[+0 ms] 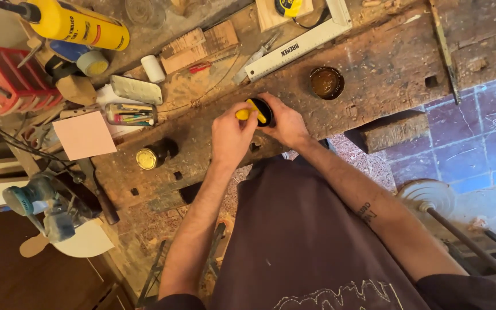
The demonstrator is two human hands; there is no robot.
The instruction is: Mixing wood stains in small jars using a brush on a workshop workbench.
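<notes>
Dark brown apron cloth (305,241) fills the lower middle, closest to the lens, with both bare forearms reaching away from it. Beyond lies a long, scarred wooden workbench (386,63) running slantwise across the view, its top pitted with square holes and strewn with shavings. To the right, a purple and blue tiled floor (477,132) shows past the bench edge. A red plastic crate (7,80) and a large yellow canister (76,24) sit at the upper left, a metal square (299,43) at the top, an electric sander (35,198) at the lower left. An open tin of brown paste (326,82) stands alone right of the hands. At mid-bench, the left hand (232,135) grips a yellow-handled tool (252,111) over a small black tin (264,110), which the right hand (285,123) clasps from the side.
</notes>
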